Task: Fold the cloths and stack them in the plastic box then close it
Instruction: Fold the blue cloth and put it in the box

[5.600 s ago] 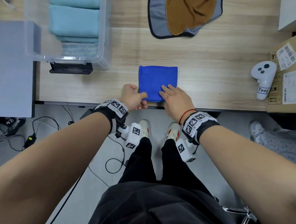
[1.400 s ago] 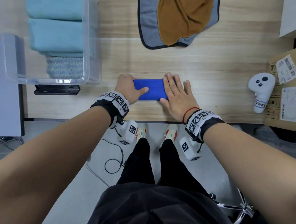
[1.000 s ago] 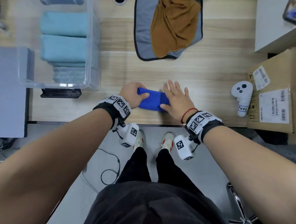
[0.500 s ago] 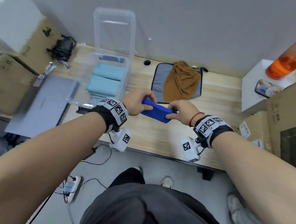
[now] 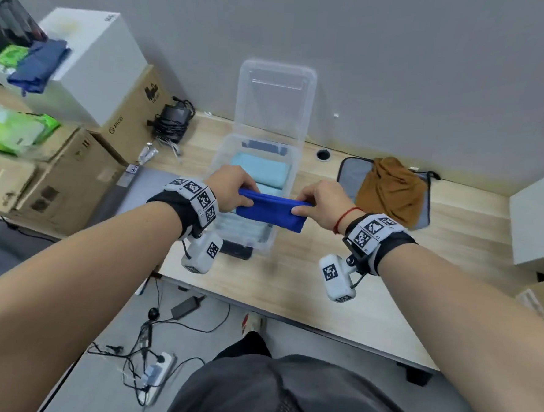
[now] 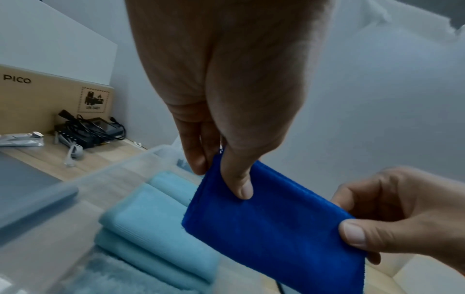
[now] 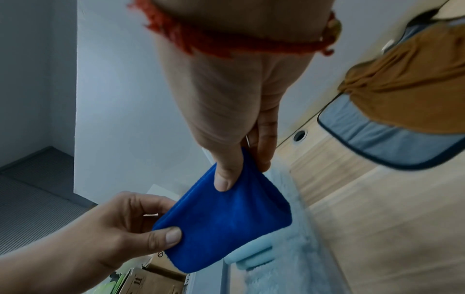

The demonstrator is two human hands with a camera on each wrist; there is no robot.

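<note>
- I see the folded bright blue microfibre cloth (image 5: 272, 213) held in the air btw both hands, just above the near end of the clear plastic box (image 5: 284, 187), not touching it.
- Left hand (image 5: 230, 189) pinches the cloth's left end, thumb on the near side; right hand (image 5: 320, 204) pinches the right end the same way.
- Left wrist view shows the light blue folded towels (image 6: 151, 228) stacked in the box under the cloth; head view hides most of them.
- Cloth's long axis goes left-right, right end a bit lower.
</note>
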